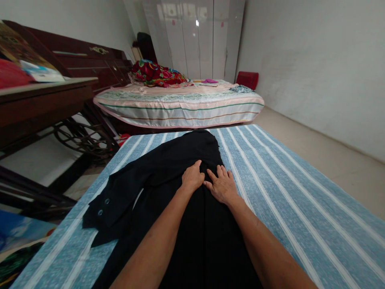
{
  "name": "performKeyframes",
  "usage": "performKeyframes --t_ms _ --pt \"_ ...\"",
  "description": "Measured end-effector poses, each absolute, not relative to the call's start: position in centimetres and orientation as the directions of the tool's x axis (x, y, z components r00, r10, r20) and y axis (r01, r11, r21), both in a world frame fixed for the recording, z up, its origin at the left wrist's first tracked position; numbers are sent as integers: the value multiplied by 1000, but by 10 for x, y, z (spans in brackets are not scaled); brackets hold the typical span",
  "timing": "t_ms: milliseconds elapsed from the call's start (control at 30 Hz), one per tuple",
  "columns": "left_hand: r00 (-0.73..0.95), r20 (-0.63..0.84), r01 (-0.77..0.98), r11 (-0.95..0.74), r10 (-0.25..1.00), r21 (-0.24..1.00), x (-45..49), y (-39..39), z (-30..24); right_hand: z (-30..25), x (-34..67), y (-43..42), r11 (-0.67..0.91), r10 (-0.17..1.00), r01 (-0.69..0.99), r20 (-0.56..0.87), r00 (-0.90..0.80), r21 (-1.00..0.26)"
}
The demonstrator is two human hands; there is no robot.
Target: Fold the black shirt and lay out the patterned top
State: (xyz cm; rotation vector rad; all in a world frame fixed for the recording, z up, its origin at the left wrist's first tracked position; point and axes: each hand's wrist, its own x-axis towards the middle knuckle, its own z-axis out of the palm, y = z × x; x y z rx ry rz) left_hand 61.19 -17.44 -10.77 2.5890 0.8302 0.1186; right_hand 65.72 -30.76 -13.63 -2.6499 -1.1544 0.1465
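A black garment lies spread lengthwise on a blue sheet with white stripes; one sleeve with two buttons on its cuff reaches out to the left. My left hand rests on the middle of the garment with its fingers curled down into the cloth. My right hand lies flat right beside it, fingers stretched out and pressing on the fabric. Both hands touch at the fingertips. My forearms cover the lower part of the garment.
A mattress with striped bedding and a heap of bright cloth lies beyond the sheet. A dark wooden table with an iron frame stands at the left. White wardrobes fill the far wall. Bare floor runs along the right.
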Motion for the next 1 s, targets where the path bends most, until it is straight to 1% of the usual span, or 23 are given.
performKeyframes --t_ms 200,367,500,633,800,1000 --pt "860 24 483 -830 509 280 607 -172 -107 -137 657 -308 -654 732 709 13 681 -264" --pt "909 92 379 -898 407 224 605 -168 -111 -137 656 -308 -649 732 715 41 680 -261" --pt "934 105 321 -930 343 181 606 -169 -113 -136 655 -309 -649 732 716 42 680 -258" --pt "927 107 341 -928 359 151 607 -172 -117 -137 656 -309 -653 734 711 14 679 -260" --pt "911 132 373 -916 392 147 602 -172 -122 -140 657 -308 -652 739 714 -3 674 -256" --pt "917 131 357 -921 377 154 593 -170 -128 -142 658 -309 -647 748 723 -21 663 -243"
